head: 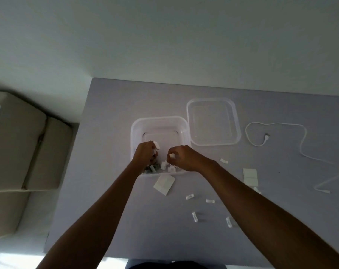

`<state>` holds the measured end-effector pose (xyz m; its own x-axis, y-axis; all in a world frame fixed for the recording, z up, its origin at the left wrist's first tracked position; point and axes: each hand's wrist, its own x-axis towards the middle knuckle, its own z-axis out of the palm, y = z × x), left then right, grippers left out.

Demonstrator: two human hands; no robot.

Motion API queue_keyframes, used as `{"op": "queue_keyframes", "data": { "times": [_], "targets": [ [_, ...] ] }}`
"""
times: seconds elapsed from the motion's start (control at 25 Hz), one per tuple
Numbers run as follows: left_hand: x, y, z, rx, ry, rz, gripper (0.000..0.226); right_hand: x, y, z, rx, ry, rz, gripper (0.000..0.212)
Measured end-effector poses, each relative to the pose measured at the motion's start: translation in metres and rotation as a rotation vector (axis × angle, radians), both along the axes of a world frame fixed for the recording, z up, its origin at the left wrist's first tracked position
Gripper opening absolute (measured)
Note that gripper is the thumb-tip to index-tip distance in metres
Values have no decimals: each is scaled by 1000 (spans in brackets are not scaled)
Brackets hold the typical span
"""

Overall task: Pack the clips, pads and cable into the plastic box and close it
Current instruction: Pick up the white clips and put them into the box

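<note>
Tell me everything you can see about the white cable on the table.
The white cable is thin and looks rubbery. It lies loose on the grey table, right of the clear lid, not yet packed. One end curls into a loop with a small plug resting inside it; the rest runs toward the right edge, then bends sharply back to a second connector. Nothing touches it but the table; both hands are away at the box.

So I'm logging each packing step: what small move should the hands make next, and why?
Probably open both fists and drop the clips. The left hand and right hand are closed on white clips above the open plastic box, where other clips already lie. More loose clips, pads and the cable wait on the table.
</note>
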<state>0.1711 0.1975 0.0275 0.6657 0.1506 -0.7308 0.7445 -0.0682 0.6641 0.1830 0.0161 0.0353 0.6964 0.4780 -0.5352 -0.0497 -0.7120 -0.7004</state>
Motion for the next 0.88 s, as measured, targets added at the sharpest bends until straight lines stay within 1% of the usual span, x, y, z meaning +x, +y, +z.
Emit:
{"op": "queue_keyframes", "data": {
  "times": [0.08,0.12,0.2,0.28,0.44,0.52,0.56,0.68,0.8,0.88],
  "targets": [
    [4,1,-9,24,-9,-35,19,1,8,-13,-169,-52,184,8],
    [5,2,-13,27,-9,-49,18,0,10,-18,-233,-69,236,10],
    [8,4,-22,42,-16,-106,19,-3,11,-23,-307,-74,252,21],
    [9,4,-29,80,-37,-193,20,-6,11,-22,-316,-59,231,31],
    [8,0,-34,153,-143,-409,16,-7,6,-6,-266,-29,218,39],
    [8,-3,-38,203,-169,-505,19,-6,-1,7,-216,-71,142,41],
    [7,-6,-39,222,-176,-544,20,-5,-6,13,-175,-115,61,38],
    [2,-24,-35,247,-238,-669,23,-10,-23,19,-33,-277,-206,23],
    [-6,-35,-31,254,-307,-816,27,-24,-29,15,8,-346,-304,20],
    [-10,-35,-32,249,-369,-833,27,-32,-29,12,17,-357,-345,21]
  ]
}}
